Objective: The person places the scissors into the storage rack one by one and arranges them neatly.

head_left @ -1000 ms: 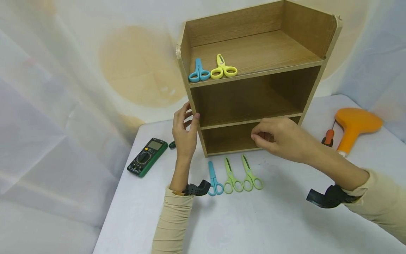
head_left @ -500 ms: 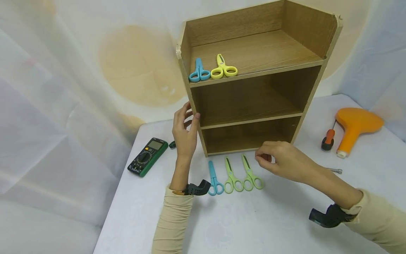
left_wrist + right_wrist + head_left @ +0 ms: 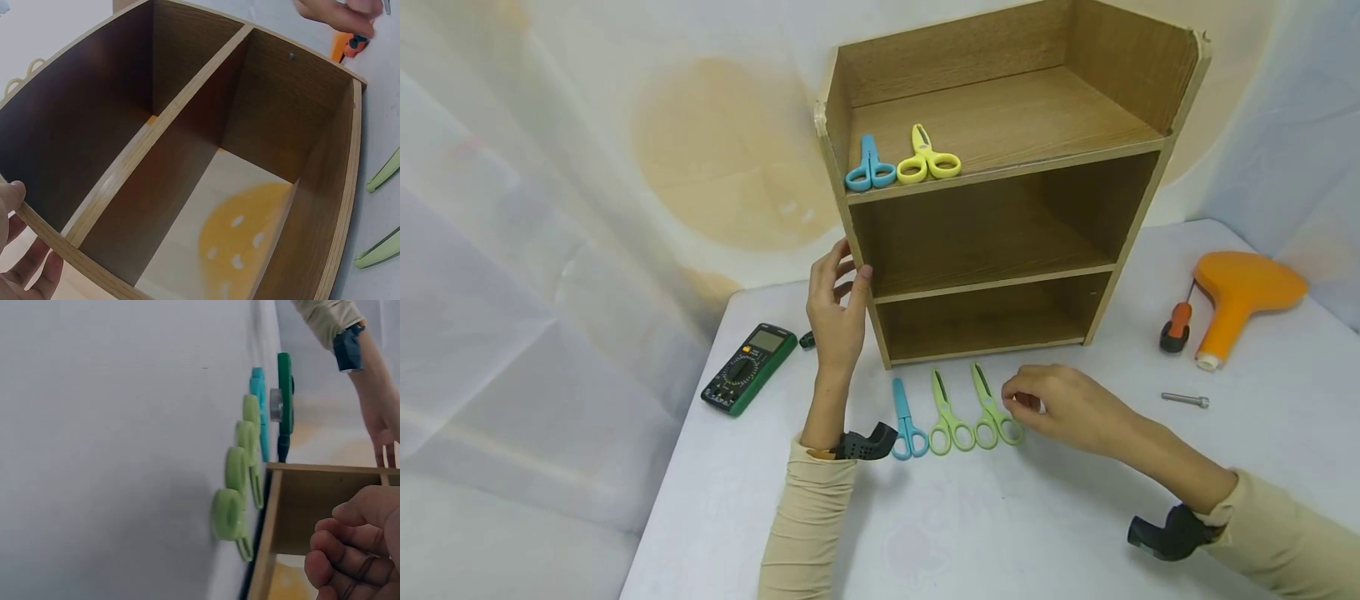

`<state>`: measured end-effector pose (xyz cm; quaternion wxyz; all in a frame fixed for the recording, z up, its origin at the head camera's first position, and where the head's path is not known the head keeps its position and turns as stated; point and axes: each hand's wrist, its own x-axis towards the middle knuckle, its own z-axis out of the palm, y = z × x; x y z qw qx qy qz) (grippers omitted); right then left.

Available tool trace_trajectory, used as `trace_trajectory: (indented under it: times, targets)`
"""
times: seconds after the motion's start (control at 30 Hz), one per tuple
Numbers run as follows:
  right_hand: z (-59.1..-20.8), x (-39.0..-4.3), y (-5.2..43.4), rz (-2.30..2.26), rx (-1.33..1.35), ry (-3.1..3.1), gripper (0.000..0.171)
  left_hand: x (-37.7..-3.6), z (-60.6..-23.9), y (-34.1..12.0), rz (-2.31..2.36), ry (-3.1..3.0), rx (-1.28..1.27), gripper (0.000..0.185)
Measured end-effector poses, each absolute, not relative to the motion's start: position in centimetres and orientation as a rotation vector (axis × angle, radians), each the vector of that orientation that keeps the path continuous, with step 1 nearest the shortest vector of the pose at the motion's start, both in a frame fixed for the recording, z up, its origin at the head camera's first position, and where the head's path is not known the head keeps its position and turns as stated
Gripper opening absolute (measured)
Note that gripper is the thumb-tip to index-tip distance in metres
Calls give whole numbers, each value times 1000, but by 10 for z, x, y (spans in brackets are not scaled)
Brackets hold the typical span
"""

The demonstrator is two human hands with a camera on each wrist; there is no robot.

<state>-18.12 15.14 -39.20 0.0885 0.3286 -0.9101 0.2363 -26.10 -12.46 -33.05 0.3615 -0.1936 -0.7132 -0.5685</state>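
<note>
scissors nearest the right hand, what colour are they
Light green; the scissors show best in the head view, beside the right hand.
</note>
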Motion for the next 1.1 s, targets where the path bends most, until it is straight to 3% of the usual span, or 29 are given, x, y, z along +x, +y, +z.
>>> trace_trajectory:
  times: [1.1]
  targets:
    - [-438, -194, 151, 544, 953, -2769, 19, -261, -332, -124, -1485, -1828, -509, 45]
